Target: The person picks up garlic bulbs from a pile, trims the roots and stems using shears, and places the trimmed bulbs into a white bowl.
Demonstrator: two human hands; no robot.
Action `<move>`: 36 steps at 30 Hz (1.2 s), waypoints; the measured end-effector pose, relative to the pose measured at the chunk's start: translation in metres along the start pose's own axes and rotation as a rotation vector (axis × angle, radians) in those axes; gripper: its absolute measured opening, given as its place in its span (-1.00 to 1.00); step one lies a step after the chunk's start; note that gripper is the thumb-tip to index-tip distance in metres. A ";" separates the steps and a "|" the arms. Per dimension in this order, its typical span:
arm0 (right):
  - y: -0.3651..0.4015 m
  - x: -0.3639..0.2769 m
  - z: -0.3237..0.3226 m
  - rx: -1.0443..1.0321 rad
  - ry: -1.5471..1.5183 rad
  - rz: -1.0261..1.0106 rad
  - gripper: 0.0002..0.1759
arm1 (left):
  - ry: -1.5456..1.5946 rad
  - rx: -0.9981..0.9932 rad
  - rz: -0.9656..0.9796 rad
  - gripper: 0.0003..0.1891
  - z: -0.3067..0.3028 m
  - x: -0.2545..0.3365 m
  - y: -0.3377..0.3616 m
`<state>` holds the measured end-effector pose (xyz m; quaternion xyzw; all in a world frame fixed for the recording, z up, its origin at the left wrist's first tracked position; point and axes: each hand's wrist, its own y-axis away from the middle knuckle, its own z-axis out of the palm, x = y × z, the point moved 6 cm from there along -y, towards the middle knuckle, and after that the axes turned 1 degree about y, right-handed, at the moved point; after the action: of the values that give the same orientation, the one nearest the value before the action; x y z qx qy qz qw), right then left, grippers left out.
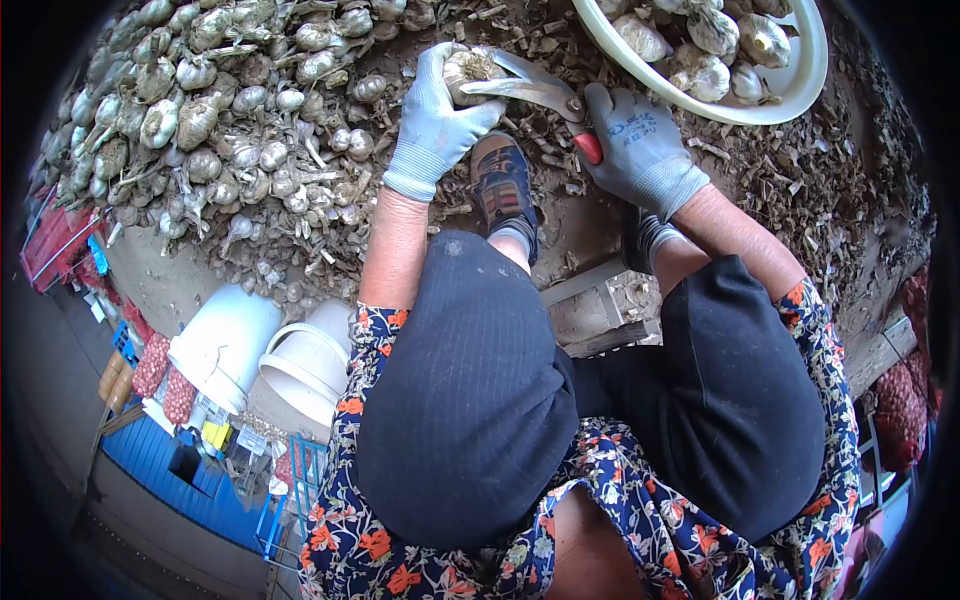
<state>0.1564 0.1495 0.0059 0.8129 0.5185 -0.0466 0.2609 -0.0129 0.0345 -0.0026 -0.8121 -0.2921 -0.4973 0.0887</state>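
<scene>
Both hands wear grey gloves. My left hand [436, 125] grips a garlic bulb [468, 76], root side showing, near the top centre. Curved metal shears [535, 92] reach from the right, their blades spread around the bulb. My right hand [634, 140] is wrapped round the shears' handles; a red grip shows by the fingers. Just beyond my right hand stands a pale tub [806, 82] holding several garlic bulbs [713, 32].
A large heap of garlic [240, 130] covers the upper left. Dry stem scraps [800, 185] litter the ground. White buckets [228, 345] stand at lower left, near red net sacks [180, 396]. My shoe [504, 192] is below the bulb.
</scene>
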 end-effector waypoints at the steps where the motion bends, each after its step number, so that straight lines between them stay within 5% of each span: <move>1: 0.000 -0.001 -0.001 -0.025 0.014 -0.009 -0.50 | 0.006 -0.006 0.001 -0.31 0.000 0.002 0.000; 4: 0.000 -0.008 -0.010 0.116 0.056 -0.099 -0.52 | -0.101 0.000 0.042 -0.26 0.003 0.004 0.001; 12: -0.003 -0.004 -0.007 0.083 0.065 -0.201 -0.57 | -0.232 0.017 0.196 -0.40 -0.008 0.041 0.002; 15: 0.001 0.000 -0.001 0.074 0.060 -0.267 -0.62 | -0.049 -0.146 0.076 -0.40 -0.007 0.034 0.001; 18: 0.011 0.003 0.018 -0.123 -0.160 -0.198 -0.66 | 0.502 -0.465 -0.368 -0.42 0.010 0.001 0.010; 21: 0.018 0.027 0.036 -0.093 -0.230 -0.034 -0.68 | 0.915 -0.633 -0.214 -0.41 0.013 0.004 0.018; 22: 0.021 0.032 0.039 -0.149 -0.279 0.051 -0.70 | 0.773 -0.649 -0.349 -0.37 0.019 -0.004 0.020; 25: 0.022 0.042 0.052 -0.037 -0.319 0.048 -0.71 | 0.817 -0.430 -0.238 -0.25 0.027 0.034 -0.007; 27: 0.017 0.032 0.044 -0.115 -0.304 0.042 -0.66 | 0.873 -0.361 0.002 -0.16 0.026 0.088 -0.021; 29: 0.017 0.033 0.051 -0.207 -0.403 0.127 -0.69 | 0.997 -0.411 0.038 -0.18 0.024 0.112 -0.026; 31: 0.014 0.032 0.051 -0.197 -0.412 0.098 -0.67 | 0.604 0.016 -0.108 -0.32 0.001 0.054 -0.034; 33: 0.016 0.033 0.057 -0.225 -0.394 0.084 -0.65 | 0.089 0.446 -0.468 -0.47 -0.031 -0.067 -0.021; 36: 0.016 0.026 0.057 -0.297 -0.343 0.085 -0.63 | -0.303 0.558 -0.718 -0.41 -0.067 -0.098 0.006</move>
<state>0.1934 0.1381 -0.0461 0.7668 0.4333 -0.0964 0.4637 -0.0929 -0.0368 -0.0531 -0.6684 -0.6862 -0.2751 0.0822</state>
